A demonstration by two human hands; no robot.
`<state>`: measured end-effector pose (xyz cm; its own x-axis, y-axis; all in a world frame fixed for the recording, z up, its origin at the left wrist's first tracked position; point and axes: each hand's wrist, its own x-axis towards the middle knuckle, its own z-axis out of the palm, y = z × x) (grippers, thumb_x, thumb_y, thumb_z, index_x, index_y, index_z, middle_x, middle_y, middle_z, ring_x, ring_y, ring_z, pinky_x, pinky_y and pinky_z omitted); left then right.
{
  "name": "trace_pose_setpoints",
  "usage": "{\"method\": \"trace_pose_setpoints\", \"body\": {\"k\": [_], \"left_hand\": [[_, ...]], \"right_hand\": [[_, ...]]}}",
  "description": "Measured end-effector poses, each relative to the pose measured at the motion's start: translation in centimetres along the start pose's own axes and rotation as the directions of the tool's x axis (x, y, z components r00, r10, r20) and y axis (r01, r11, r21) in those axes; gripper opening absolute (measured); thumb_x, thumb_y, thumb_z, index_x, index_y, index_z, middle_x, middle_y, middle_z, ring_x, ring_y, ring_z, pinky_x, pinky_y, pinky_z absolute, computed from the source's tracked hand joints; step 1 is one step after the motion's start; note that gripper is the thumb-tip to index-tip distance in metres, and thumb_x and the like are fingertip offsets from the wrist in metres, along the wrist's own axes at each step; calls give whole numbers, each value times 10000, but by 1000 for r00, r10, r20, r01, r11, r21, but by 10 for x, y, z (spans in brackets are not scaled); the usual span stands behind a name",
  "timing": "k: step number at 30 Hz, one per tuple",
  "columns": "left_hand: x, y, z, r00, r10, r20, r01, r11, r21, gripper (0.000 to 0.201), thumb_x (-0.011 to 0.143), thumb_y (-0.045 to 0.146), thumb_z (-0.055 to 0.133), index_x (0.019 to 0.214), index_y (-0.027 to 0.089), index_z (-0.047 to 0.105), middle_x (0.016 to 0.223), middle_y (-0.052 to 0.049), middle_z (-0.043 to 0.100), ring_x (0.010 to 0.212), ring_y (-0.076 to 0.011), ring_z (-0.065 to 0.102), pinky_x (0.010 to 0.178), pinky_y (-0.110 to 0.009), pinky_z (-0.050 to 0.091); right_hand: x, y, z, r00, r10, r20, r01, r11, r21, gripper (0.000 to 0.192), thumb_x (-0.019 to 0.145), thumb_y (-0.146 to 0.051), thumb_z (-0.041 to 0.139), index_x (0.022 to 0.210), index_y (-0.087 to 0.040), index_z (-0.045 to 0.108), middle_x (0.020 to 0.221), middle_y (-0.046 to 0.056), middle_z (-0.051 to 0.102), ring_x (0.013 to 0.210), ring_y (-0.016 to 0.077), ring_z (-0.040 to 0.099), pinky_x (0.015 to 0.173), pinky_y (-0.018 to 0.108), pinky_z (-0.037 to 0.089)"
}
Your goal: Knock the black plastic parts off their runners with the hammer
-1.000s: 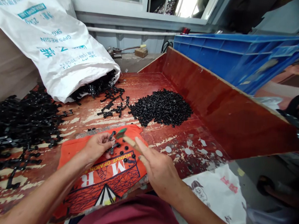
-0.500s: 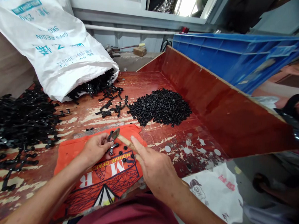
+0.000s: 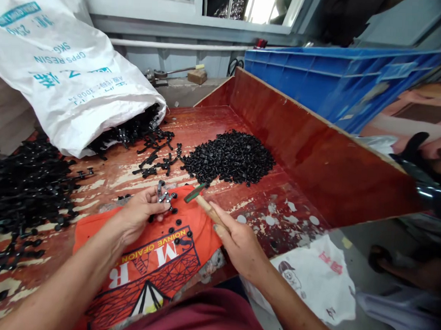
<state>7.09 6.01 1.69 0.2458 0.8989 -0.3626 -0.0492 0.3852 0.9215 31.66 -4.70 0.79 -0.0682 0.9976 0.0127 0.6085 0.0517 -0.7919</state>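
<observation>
Two hands: left hand (image 3: 138, 215) with branched black plastic piece (image 3: 164, 197), right hand (image 3: 238, 244) with wooden-handled hammer (image 3: 203, 206).

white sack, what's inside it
Black plastic sprues spill from the open mouth of the sack onto the red bench. Only those at the mouth show; how full the sack is behind them is hidden by its opaque woven cloth.
</observation>
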Motion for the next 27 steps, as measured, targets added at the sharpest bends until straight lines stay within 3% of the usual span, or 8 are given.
{"method": "trace_pose_setpoints", "body": {"k": [7, 17, 21, 24, 27], "left_hand": [[10, -9, 1, 991, -114, -74, 117, 993, 33, 360, 587, 161, 827, 869, 163, 604, 525, 19, 635, 458, -97, 569, 424, -155, 434], [11, -17, 4, 995, -25, -93, 35, 993, 110, 420, 544, 220, 848, 827, 175, 541, 533, 24, 665, 407, -88, 558, 414, -168, 455], [9, -17, 2, 996, -12, -88, 20, 995, 98, 441, 551, 230, 859, 838, 182, 528, 561, 31, 668, 430, -92, 576, 423, -167, 460], [10, -17, 0, 998, -24, -63, 30, 995, 99, 437, 559, 231, 861, 840, 176, 531, 557, 26, 666, 442, -93, 585, 435, -164, 469], [9, -17, -2, 999, -29, -31, 32, 995, 97, 416, 591, 234, 850, 867, 170, 545, 562, 22, 669, 452, -89, 587, 453, -163, 478]], "right_hand": [[-8, 15, 14, 996, 78, 36, -78, 997, 7, 532, 988, -224, 456, 1509, -326, 424, 1310, 52, 683, 1139, 237, 682, 995, 381, 509], [-6, 12, 14, 995, 72, 76, -65, 994, -85, 565, 973, -206, 457, 1521, -332, 403, 1291, 50, 696, 1106, 240, 699, 940, 364, 539], [-6, 5, 13, 999, 3, 48, 3, 992, -124, 563, 980, -198, 438, 1530, -305, 389, 1241, 54, 723, 1037, 217, 718, 903, 345, 550], [-2, -2, 13, 997, -67, 29, 72, 980, -185, 550, 989, -205, 431, 1531, -290, 387, 1171, 51, 749, 968, 204, 726, 861, 333, 558], [2, -7, 16, 998, -48, 40, 56, 970, -235, 552, 983, -198, 444, 1525, -296, 399, 1048, 29, 782, 851, 191, 739, 765, 299, 567]]}}
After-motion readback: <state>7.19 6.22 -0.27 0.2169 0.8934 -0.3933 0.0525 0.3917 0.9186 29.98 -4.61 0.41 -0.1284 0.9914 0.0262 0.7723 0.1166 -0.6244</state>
